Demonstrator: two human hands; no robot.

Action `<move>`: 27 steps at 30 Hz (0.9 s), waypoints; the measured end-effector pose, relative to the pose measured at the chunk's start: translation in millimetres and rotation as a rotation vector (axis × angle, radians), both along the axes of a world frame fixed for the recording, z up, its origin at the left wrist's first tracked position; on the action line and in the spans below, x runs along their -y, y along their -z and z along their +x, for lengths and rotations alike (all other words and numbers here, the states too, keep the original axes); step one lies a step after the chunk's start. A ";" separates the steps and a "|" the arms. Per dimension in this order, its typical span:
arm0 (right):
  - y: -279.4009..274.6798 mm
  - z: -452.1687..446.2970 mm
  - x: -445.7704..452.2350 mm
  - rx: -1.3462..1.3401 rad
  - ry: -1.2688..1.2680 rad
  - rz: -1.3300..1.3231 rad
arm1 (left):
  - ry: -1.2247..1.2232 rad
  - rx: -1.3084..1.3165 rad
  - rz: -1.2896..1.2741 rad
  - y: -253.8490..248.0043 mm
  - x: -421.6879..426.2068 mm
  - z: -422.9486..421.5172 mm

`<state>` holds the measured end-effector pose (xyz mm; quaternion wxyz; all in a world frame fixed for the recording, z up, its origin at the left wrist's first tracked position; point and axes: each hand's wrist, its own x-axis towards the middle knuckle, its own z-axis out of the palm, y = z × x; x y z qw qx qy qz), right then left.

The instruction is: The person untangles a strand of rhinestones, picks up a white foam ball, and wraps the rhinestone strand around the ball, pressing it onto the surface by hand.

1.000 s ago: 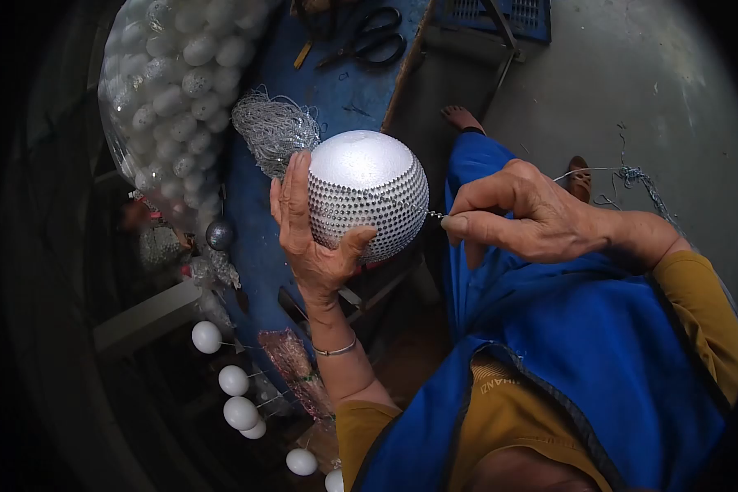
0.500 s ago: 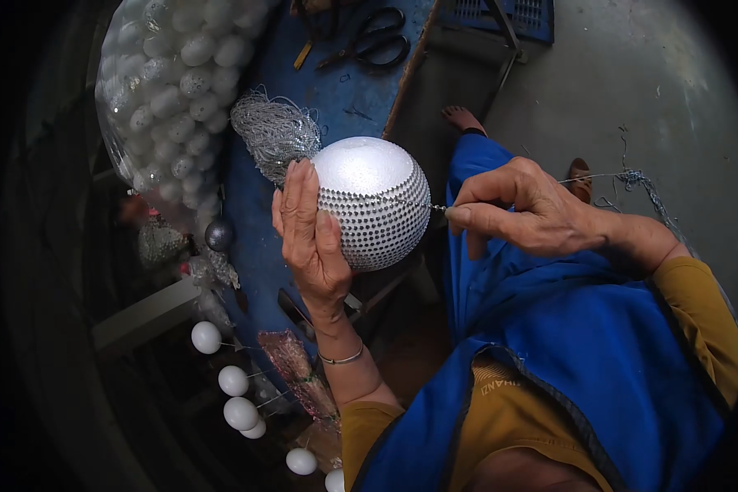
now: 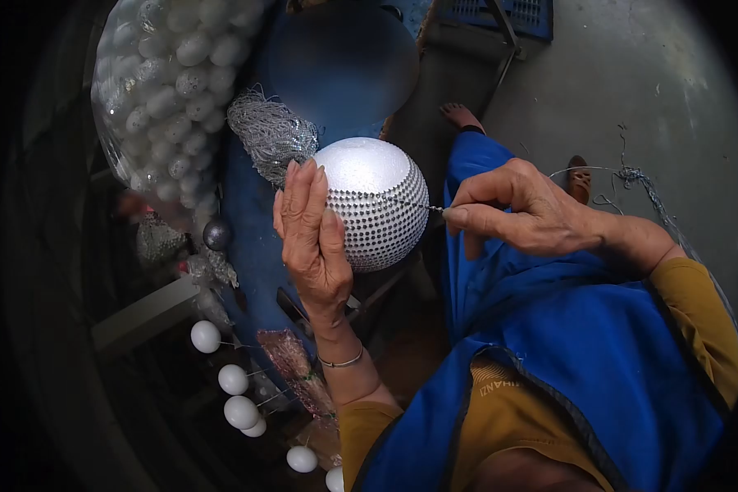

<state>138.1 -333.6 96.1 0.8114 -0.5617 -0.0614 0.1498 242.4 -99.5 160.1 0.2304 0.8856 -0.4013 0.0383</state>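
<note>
A white foam ball (image 3: 373,201) has rows of small silver beads round its lower part, while its top is bare white. My left hand (image 3: 310,238) is pressed against the ball's left side, fingers pointing up, holding it. To the right of the ball, my right hand (image 3: 521,209) pinches a thin beaded strand (image 3: 436,208) between thumb and forefinger. That strand runs taut to the ball's right side. From behind my right hand it trails toward a tangle of strand (image 3: 634,175) over the floor. A bundle of silver strands (image 3: 272,135) lies behind my left hand.
A clear bag of white balls (image 3: 172,90) stands at the left of the blue table (image 3: 250,283). A dark grey ball (image 3: 217,235) sits beside it. White balls on sticks (image 3: 233,379) stand at lower left. A blue crate (image 3: 529,16) is at the top.
The ball has turned and sits slightly lower. My left hand's fingers have shifted on it, with the thumb now upright. A dark blurred patch now covers the scissors' area.
</note>
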 end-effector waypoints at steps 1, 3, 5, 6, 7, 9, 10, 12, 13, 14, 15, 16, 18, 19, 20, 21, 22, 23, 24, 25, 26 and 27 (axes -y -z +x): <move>0.4 -0.9 -0.4 0.006 -0.002 0.013 | 0.028 0.032 0.018 2.9 -0.4 2.0; -5.5 -1.6 2.7 0.012 -0.009 0.007 | 0.057 0.065 0.033 2.8 1.2 3.4; -7.1 -0.9 4.0 0.022 -0.018 0.001 | 0.105 0.099 0.105 -5.1 4.8 4.7; -5.2 0.0 3.6 0.027 -0.012 -0.010 | 0.103 0.099 0.106 -7.8 1.9 9.3; -3.8 0.3 2.8 0.032 -0.006 -0.019 | 0.136 0.059 0.129 -11.3 -2.3 16.4; -1.3 -1.1 1.3 0.029 -0.008 -0.010 | 0.170 0.023 0.149 -11.7 -4.3 20.2; -0.6 -1.5 1.0 0.023 -0.009 -0.001 | 0.148 0.028 0.117 -10.2 -4.0 19.2; 0.4 -1.0 2.0 0.013 -0.010 -0.011 | 0.129 0.030 0.084 -8.7 -4.6 17.4; 0.7 -1.4 2.5 0.002 -0.012 -0.023 | 0.097 -0.005 0.081 -8.6 -5.9 15.2; 0.3 -1.4 3.4 0.001 -0.011 -0.025 | 0.065 -0.039 0.076 -7.8 -6.4 14.1; -0.7 -1.0 4.6 0.005 -0.008 -0.031 | 0.065 -0.039 0.073 -5.0 -5.7 13.9; -1.8 -0.7 5.4 0.008 -0.007 -0.034 | 0.039 -0.054 0.041 -1.0 -4.6 12.8; -3.0 -2.1 6.1 0.028 -0.008 -0.031 | 0.013 -0.071 0.008 2.9 -1.0 10.7; -3.8 -2.9 6.7 0.050 -0.008 -0.027 | 0.042 -0.027 0.010 2.7 2.3 10.0; -5.9 -3.6 7.6 0.050 -0.007 -0.027 | 0.072 0.017 0.012 1.3 5.0 9.6; -9.0 -4.5 8.1 0.048 -0.024 -0.021 | 0.072 0.016 0.013 -3.4 7.0 10.0; -11.2 -5.3 7.2 0.046 -0.042 -0.014 | 0.088 0.037 0.126 -10.3 8.5 10.9; -12.2 -5.6 4.8 0.047 -0.043 -0.013 | 0.103 0.060 0.239 -14.0 8.9 11.4; -13.4 -5.9 2.5 0.070 -0.050 0.011 | 0.102 0.061 0.239 -14.2 9.6 11.5; -13.9 -5.8 1.3 0.094 -0.055 0.033 | 0.084 0.064 0.212 -13.8 11.4 12.5; -12.9 -5.4 1.4 0.096 -0.055 0.034 | 0.068 0.066 0.185 -14.3 12.5 13.4; -10.4 -4.9 1.4 0.075 -0.026 0.051 | 0.069 0.068 0.188 -15.3 12.0 13.4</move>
